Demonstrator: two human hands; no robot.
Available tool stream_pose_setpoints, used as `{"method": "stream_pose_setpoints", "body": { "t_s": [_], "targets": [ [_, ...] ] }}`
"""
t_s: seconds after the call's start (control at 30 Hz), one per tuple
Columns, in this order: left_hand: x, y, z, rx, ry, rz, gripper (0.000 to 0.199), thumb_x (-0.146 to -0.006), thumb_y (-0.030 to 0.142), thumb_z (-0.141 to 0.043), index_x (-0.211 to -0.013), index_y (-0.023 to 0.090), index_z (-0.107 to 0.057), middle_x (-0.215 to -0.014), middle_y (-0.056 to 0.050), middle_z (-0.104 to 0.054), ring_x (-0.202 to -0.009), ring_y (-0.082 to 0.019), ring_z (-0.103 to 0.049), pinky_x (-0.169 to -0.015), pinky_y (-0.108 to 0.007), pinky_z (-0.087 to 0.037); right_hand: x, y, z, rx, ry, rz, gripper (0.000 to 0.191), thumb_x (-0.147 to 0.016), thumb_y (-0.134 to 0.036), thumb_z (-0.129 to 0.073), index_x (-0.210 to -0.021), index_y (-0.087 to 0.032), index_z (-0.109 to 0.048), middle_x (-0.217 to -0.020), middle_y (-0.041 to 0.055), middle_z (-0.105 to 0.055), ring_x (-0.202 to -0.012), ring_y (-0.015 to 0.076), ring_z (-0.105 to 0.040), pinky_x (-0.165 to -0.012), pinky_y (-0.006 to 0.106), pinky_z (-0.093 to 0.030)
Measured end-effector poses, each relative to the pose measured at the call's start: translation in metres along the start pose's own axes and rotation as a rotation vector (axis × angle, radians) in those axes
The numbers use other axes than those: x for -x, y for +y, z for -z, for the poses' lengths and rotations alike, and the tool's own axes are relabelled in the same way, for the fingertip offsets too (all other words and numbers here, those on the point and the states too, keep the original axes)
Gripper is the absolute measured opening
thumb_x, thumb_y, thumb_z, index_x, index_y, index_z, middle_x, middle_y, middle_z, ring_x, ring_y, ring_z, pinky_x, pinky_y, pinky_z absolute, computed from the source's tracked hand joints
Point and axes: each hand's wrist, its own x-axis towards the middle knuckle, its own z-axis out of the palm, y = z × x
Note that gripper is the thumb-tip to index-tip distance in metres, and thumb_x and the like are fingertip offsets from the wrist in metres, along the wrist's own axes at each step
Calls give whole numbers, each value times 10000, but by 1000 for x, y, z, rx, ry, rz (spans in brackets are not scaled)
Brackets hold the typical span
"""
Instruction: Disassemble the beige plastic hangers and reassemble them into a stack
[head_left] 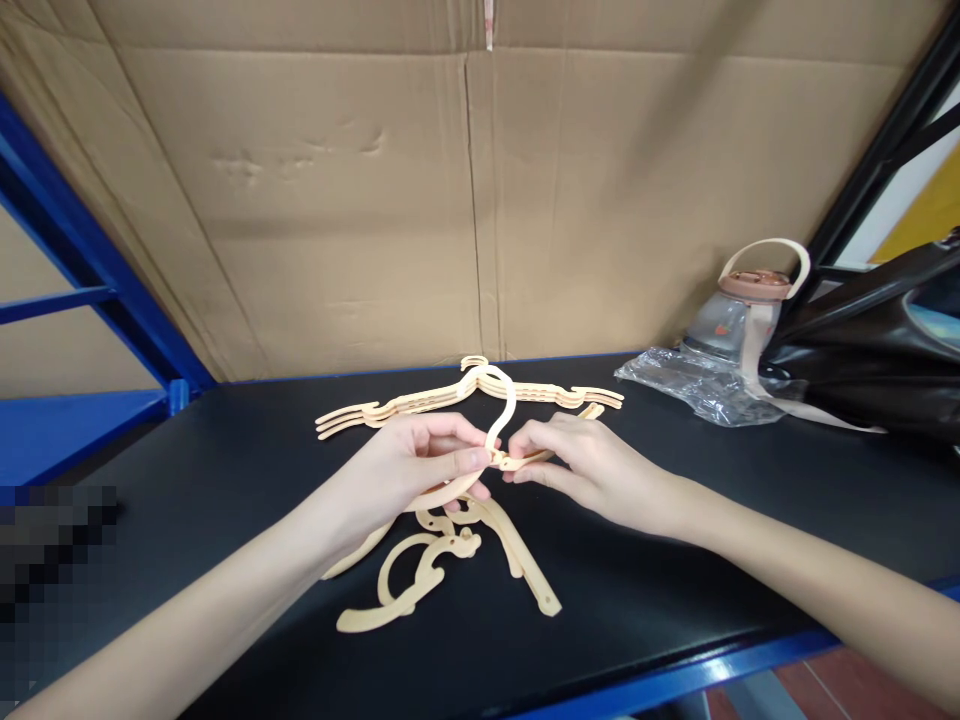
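Both hands are closed on one cream plastic clothes hanger [504, 400] held above the black table, its hook standing up. My left hand [427, 455] pinches it at the base of the hook, with one arm piece running down under the palm. In my right hand [574, 460] is the other arm piece, gripped close to the joint at the middle. Below my hands lie loose hanger parts [409, 585], some curved and some straight. Behind them rests a stack of assembled hangers [420, 400], hooks pointing to the cardboard.
A clear bottle [724, 315] with a pink lid and strap stands at the back right beside crumpled plastic wrap [690, 385]. A black bag [862, 340] sits at the right edge. Cardboard [337, 200] walls the back; a blue frame [127, 290] rises at left.
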Motion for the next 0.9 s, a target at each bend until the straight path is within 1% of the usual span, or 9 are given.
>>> {"method": "stream_pose_setpoints", "body": {
  "t_s": [0.07, 0.13, 0.2, 0.27, 0.33, 0.47, 0.63, 0.8, 0.9],
  "targets": [
    [0, 2, 2, -30, -29, -6, 172, -769, 363, -680, -821, 199, -670, -694, -9, -690, -690, -152, -671, -563, -201, -499, 0, -2, 1, -40, -6, -10, 73, -911, -248, -555, -858, -201, -571, -792, -23, -670, -749, 142, -571, -726, 273, -393],
    [0, 3, 5, -64, -62, -1, 170, -765, 363, -681, -830, 206, -683, -737, -15, -701, -716, -160, -676, -573, -210, -502, 1, -3, 2, -78, -4, -9, 53, -902, -248, -573, -875, -208, -595, -811, -32, -689, -759, 136, -583, -748, 277, -393],
    [-1, 3, 7, -93, -96, 16, 181, -755, 368, -686, -841, 209, -694, -758, -19, -708, -703, -158, -671, -584, -220, -508, 2, -3, 2, -106, -1, 2, 48, -897, -243, -583, -880, -210, -614, -819, -37, -699, -752, 128, -592, -767, 279, -392],
    [-1, 3, 9, -125, -118, 30, 182, -746, 372, -690, -825, 209, -707, -723, -16, -706, -657, -150, -656, -587, -228, -508, 3, -3, 1, -102, 1, 23, 52, -892, -236, -589, -873, -210, -630, -816, -35, -699, -745, 127, -594, -770, 278, -391],
    [-2, 2, 8, -168, -115, 27, 165, -736, 367, -694, -790, 213, -721, -688, -9, -702, -635, -147, -643, -592, -229, -504, 3, -3, 0, -69, -2, 49, 67, -893, -232, -585, -865, -206, -640, -803, -24, -694, -747, 135, -597, -755, 279, -390],
    [0, 4, 1, -229, -68, -4, 92, -713, 311, -705, -731, 226, -734, -680, 11, -698, -646, -142, -633, -595, -210, -485, 4, -3, -2, -10, 0, 102, 101, -904, -231, -566, -870, -192, -653, -782, 0, -685, -747, 146, -613, -738, 281, -392],
    [2, 8, -8, -253, 67, -70, 62, -670, 260, -718, -628, 215, -722, -615, 26, -672, -571, -124, -592, -547, -202, -454, 5, -2, -5, 69, 44, 88, 91, -897, -224, -576, -865, -192, -655, -756, -8, -683, -682, 139, -597, -703, 277, -384],
    [1, 2, -11, -315, 145, -121, 89, -659, 304, -721, -617, 225, -728, -639, 19, -684, -613, -158, -611, -582, -238, -464, 5, -3, -7, 100, 82, 45, 73, -882, -215, -598, -855, -189, -661, -746, -8, -693, -679, 145, -613, -696, 274, -385],
    [0, -6, -11, -413, 184, -147, 147, -688, 369, -697, -656, 231, -736, -649, 12, -691, -627, -182, -624, -574, -256, -459, 5, -3, -8, 112, 94, 14, 74, -880, -206, -601, -848, -186, -665, -746, -6, -699, -688, 149, -628, -697, 272, -390]
  ]
}}
